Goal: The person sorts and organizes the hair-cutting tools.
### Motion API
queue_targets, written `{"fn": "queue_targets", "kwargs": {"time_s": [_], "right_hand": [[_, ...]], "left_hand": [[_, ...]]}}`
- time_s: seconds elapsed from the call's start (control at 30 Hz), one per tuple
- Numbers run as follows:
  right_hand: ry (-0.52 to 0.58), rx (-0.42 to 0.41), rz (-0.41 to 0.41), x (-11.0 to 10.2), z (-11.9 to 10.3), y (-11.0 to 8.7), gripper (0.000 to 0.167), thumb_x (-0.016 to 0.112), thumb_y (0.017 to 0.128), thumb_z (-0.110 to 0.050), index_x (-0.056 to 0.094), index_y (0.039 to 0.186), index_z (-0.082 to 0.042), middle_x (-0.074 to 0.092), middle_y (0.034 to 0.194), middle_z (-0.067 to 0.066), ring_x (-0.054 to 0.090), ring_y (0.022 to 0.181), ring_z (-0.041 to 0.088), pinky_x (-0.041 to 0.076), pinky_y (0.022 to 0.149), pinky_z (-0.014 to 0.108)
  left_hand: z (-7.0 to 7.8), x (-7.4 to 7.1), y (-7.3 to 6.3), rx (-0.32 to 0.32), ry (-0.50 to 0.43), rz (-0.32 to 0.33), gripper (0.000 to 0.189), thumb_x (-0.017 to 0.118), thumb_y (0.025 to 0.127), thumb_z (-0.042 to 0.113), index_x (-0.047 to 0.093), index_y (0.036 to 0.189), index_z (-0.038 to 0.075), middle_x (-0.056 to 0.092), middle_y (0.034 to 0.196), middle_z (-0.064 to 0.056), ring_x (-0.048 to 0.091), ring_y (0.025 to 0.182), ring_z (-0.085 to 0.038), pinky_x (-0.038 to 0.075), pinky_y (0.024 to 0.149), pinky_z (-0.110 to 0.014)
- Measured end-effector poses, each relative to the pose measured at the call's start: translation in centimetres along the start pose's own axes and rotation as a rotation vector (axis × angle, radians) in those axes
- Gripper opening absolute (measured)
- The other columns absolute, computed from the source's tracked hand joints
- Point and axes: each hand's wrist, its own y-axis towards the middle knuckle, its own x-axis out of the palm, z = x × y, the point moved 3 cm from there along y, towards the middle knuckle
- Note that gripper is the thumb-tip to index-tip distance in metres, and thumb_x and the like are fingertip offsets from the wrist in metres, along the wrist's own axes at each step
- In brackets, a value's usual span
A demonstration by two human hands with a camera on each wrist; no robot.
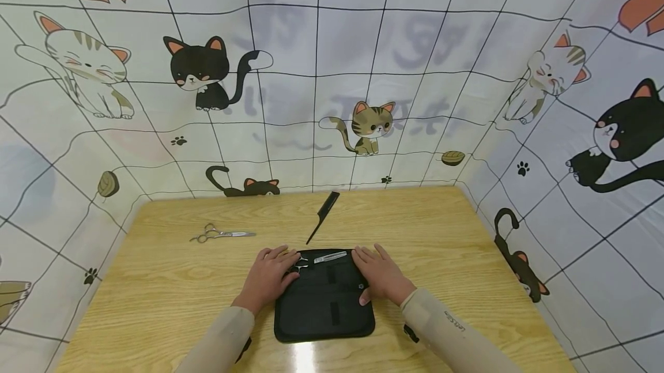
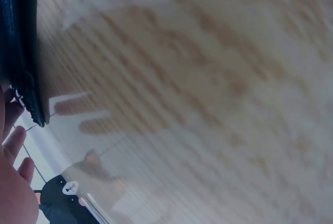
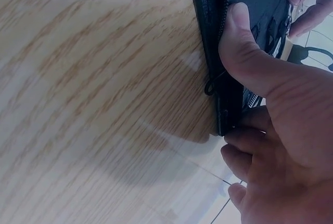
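Left hand (image 1: 267,277), right hand (image 1: 385,278): fingers fairly straight, resting on black case (image 1: 306,312), lower centre of frame; nothing gripped. Shears (image 1: 330,257) inside, by left fingers; tilting could slide them out if loosely seated. Comb (image 1: 327,207) above, scissors (image 1: 228,234) left of centre.

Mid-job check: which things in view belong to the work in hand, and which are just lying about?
In hand, apparently:
- black case
- silver scissors inside it

Lying apart, untouched, though perhaps from the same set:
- loose scissors
- black comb
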Motion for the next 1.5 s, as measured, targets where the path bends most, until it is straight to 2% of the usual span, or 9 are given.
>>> {"fn": "queue_targets", "kwargs": {"time_s": [0.37, 0.6, 0.93, 1.5], "right_hand": [[-0.016, 0.014, -0.003, -0.05, -0.23, 0.20, 0.112, 0.081, 0.064, -0.058, 0.033, 0.152, -0.009, 0.033, 0.159, 0.006, 0.031, 0.147, 0.021, 0.014, 0.124, 0.048], [-0.031, 0.024, -0.002, 0.19, -0.15, 0.16, 0.112, 0.082, 0.063, -0.058, 0.034, 0.152, -0.009, 0.034, 0.159, 0.006, 0.033, 0.147, 0.021, 0.014, 0.123, 0.047], [-0.018, 0.023, -0.004, 0.41, 0.01, 0.08, 0.113, 0.082, 0.064, -0.058, 0.032, 0.153, -0.009, 0.032, 0.159, 0.006, 0.032, 0.147, 0.021, 0.014, 0.124, 0.048], [-0.002, 0.012, 0.004, 0.12, 0.04, 0.21, 0.112, 0.082, 0.064, -0.057, 0.034, 0.151, -0.008, 0.034, 0.158, 0.007, 0.033, 0.147, 0.021, 0.015, 0.123, 0.048]], "left_hand": [[0.15, 0.30, -0.04, 0.006, 0.025, 0.032, 0.049, 0.067, 0.088, 0.045, 0.066, 0.128, 0.017, 0.068, 0.127, 0.000, 0.057, 0.127, -0.023, 0.043, 0.102, -0.047], [0.61, 0.65, -0.01, 0.007, 0.053, -0.003, 0.047, 0.063, 0.092, 0.042, 0.062, 0.133, 0.018, 0.064, 0.133, 0.001, 0.054, 0.131, -0.025, 0.042, 0.105, -0.046], [0.64, 0.87, 0.11, 0.016, 0.053, -0.017, 0.046, 0.062, 0.093, 0.041, 0.062, 0.134, 0.020, 0.063, 0.135, 0.003, 0.050, 0.135, -0.025, 0.038, 0.109, -0.049], [0.81, 0.78, 0.67, 0.012, -0.007, -0.014, 0.045, 0.063, 0.093, 0.039, 0.062, 0.133, 0.019, 0.063, 0.134, 0.002, 0.049, 0.136, -0.027, 0.037, 0.109, -0.050]]}}
